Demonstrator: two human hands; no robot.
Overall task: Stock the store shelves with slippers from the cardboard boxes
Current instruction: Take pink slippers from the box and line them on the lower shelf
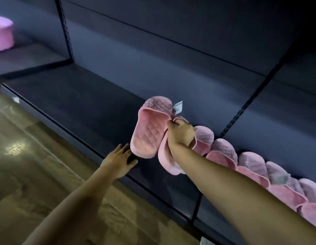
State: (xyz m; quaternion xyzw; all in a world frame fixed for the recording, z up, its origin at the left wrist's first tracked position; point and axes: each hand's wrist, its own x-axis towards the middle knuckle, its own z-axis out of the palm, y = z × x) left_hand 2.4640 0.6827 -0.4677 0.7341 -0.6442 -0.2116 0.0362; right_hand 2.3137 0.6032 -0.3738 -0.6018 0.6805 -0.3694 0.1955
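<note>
A dark shelf (86, 110) runs across the view from nine o'clock down to five o'clock, with a dark back panel (171, 68) behind it and perforated uprights (65, 29) dividing the bays. Below its front edge, at seven o'clock, lies a glossy wood-look floor (29, 165) with a bright patch of reflected light. On the neighbouring shelf at ten o'clock a rounded pink item (3, 36) sits cut off by the frame edge; what it is cannot be told.

A row of pink slippers (249, 161) stands on the shelf against the back panel, overlapping one another, from the centre out to four o'clock.

The right hand (180, 133) is at the near end of that row, its fingers (173, 123) curled tight round a pair of pink quilted slippers (150, 131) at the straps. The pair hangs above the shelf with heels down toward seven o'clock, and a small tag (178, 107) sticks up at its one o'clock.

The left hand (118, 161) reaches in at the pair's seven o'clock, fingers (124, 149) straight and spread over the shelf's front edge, holding nothing. Whether it touches the shelf cannot be told.
</note>
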